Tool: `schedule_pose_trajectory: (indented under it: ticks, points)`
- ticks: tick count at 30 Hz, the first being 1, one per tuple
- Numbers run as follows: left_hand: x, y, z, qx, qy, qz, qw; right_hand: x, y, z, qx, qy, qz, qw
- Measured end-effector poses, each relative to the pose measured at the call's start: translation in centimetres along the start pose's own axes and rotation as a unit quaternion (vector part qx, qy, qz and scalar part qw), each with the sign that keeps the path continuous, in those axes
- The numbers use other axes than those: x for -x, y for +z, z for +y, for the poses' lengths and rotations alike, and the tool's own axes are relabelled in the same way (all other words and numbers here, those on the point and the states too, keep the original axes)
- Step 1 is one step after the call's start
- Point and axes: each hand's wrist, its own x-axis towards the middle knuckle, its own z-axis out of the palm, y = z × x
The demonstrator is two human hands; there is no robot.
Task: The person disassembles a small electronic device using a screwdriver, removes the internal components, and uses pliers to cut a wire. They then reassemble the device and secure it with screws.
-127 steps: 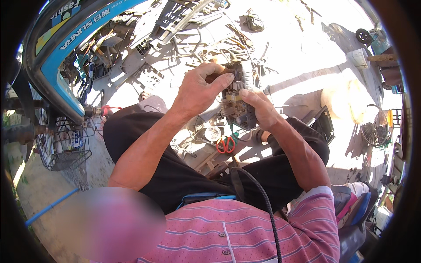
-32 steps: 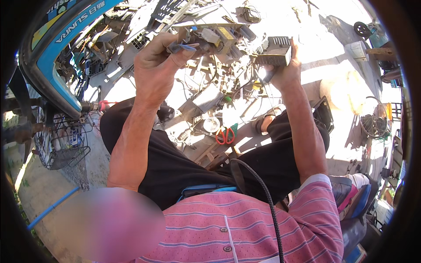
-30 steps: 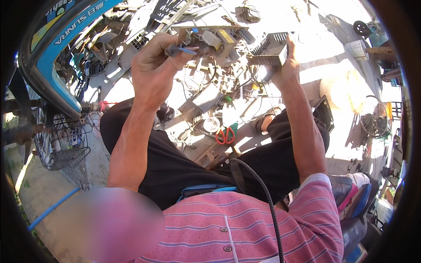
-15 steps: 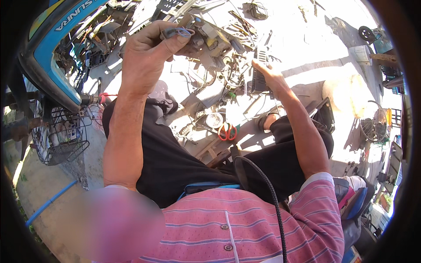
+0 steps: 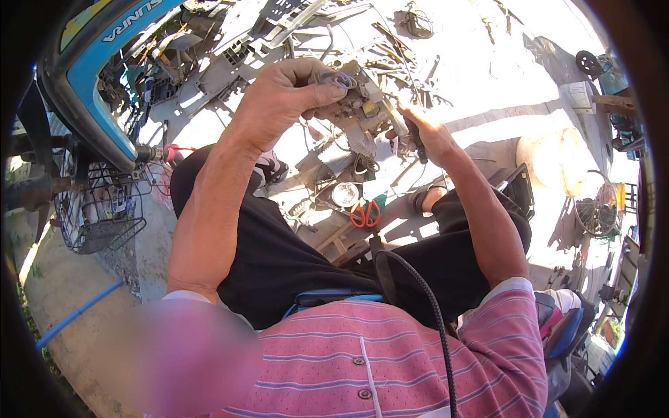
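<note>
My left hand (image 5: 282, 97) pinches a grey, dusty circuit board (image 5: 366, 115) by its left side, with short wires (image 5: 339, 81) bunched under the thumb. Blocky parts and a yellow component stand out on the board. Just right of it, my right hand (image 5: 431, 132) is closed on a black slotted plastic case (image 5: 418, 144), which shows nearly edge-on. The case and the board's right edge are close together; whether they touch I cannot tell.
Orange-handled scissors (image 5: 365, 214) and a round silvery dish (image 5: 344, 194) lie on the ground between my legs. Scrap parts and cables (image 5: 397, 49) are strewn beyond. A blue vehicle panel (image 5: 97, 90) and a wire basket (image 5: 101, 216) stand at left, a pale sack (image 5: 550, 164) at right.
My left hand has brought the board rightward and slightly nearer to me. My right hand has turned the black case from its broad face to nearly edge-on, beside the board.
</note>
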Motion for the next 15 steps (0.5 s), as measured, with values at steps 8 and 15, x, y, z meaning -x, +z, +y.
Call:
schedule_pose_trajectory:
  ticks: [8,15]
  points:
    - [-0.9,2.8,-2.1,0.151,-0.108,-0.102,0.977,3.1,1.0,-1.8,-0.23,0.028,-0.2,0.952]
    - [-1.5,4.0,-2.2,0.172,-0.097,-0.141,0.97,5.6,2.0,-3.5,-0.395,0.033,-0.16,0.904]
